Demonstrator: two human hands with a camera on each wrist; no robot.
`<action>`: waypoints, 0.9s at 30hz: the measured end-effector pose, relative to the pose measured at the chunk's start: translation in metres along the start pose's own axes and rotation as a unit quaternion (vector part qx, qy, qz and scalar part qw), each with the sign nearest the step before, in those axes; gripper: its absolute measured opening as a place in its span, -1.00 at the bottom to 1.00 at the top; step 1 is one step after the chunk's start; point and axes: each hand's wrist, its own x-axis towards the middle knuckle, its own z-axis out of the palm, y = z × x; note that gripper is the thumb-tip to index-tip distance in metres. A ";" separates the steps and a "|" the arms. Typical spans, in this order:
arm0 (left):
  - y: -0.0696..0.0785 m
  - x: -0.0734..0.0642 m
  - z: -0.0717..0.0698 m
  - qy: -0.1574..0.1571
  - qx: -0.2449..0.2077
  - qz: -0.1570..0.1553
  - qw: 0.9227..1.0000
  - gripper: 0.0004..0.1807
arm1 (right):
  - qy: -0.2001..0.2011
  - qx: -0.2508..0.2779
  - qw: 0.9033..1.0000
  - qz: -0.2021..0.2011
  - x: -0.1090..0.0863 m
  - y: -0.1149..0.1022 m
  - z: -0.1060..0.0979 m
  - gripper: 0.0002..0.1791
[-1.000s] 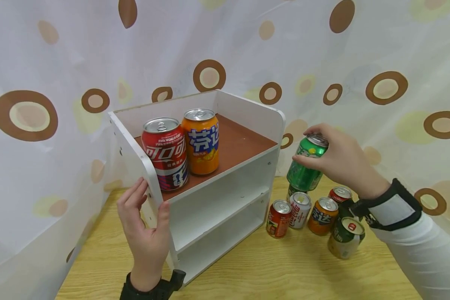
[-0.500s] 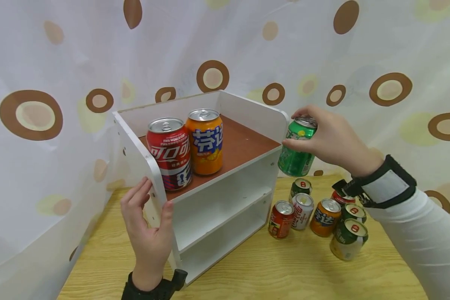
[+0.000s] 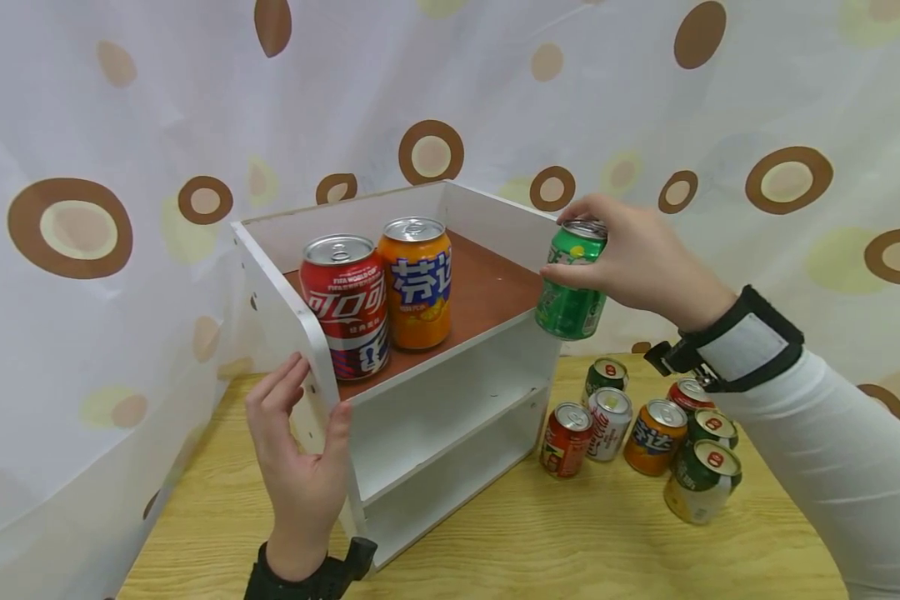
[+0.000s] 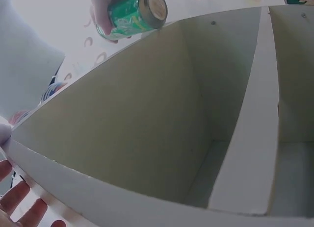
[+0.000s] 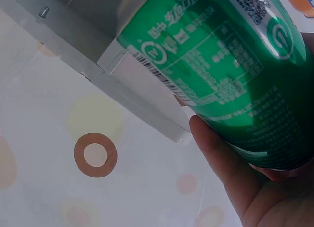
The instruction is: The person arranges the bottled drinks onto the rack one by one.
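At the white shelf unit's right front corner, the right hand pinches a green can between thumb and fingers, above the table. Against its left side, the left hand rests, fingers spread and fairly straight. A red can and orange can occupy its top's left front; seven cans crowd the table right of it.

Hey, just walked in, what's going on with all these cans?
A person's right hand holds a green can in the air by the right side of a white shelf, while the left hand touches its left side. A red can and an orange can stand on the shelf's top. More cans stand on the table to the right.
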 end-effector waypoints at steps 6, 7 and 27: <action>0.000 0.000 0.000 -0.002 -0.007 0.005 1.000 -0.29 | 0.001 -0.009 1.000 -0.011 0.004 -0.002 0.001 -0.33; 0.000 0.000 0.000 -0.003 -0.007 0.004 1.000 -0.29 | 0.002 -0.011 1.000 -0.014 0.004 -0.002 0.001 -0.33; -0.001 0.000 -0.001 -0.006 -0.004 0.000 1.000 -0.30 | -0.006 -0.010 0.999 -0.030 0.022 -0.023 -0.002 -0.33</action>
